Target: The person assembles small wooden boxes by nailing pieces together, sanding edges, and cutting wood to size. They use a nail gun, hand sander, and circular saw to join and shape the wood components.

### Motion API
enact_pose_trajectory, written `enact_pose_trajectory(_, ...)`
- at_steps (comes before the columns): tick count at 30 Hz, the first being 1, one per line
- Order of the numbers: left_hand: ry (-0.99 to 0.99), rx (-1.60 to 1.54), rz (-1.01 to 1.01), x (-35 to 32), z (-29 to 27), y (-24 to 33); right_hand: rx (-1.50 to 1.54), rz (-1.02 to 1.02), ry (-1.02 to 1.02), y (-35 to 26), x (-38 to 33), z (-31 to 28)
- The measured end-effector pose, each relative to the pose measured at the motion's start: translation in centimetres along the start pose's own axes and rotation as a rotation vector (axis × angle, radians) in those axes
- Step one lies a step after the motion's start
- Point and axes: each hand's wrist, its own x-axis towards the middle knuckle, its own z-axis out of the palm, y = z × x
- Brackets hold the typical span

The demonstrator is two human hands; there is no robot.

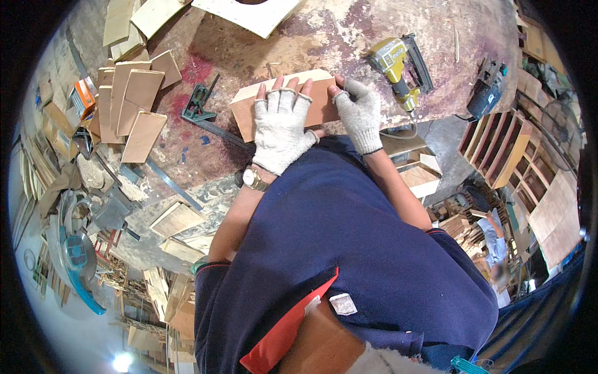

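A brown wooden piece [321, 103] with a pale far edge and slanted corners lies at the near edge of the worktable, close to my body. Both my hands wear whitish knit gloves with bare fingertips. Flat across the piece rests my left hand [281, 129], fingers spread and tips on the pale strip, a watch at its wrist. At the right end, my right hand [358, 115] has its fingers bent around the edge of the wood; their undersides are hidden. A yellow nail gun [393, 65] lies to the right of that hand.
A dark clamp [200, 107] lies left of the wood, near stacked brown boards [131, 100]. A white panel [252, 15] sits at the far side. A dark blue power tool [488, 90] is at the table's right edge. Another person [495, 240] is at lower right.
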Motion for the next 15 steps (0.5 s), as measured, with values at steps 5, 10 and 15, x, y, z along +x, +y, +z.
enact_pose_trajectory(5, -0.092, -0.016, -0.012, 0.6, 1.1, -0.6, -0.084, -0.023, -0.048, -0.6, 0.4, -0.9)
enact_pose_trajectory(10, -0.061, -0.011, -0.010, 0.3, 2.0, -1.0, -0.409, -0.357, -0.011, -1.8, 2.3, -1.7)
enact_pose_trajectory(15, -0.056, 0.000, -0.015, 0.3, 2.0, -1.0, -0.456, -0.340, -0.181, -2.9, 3.9, -1.8)
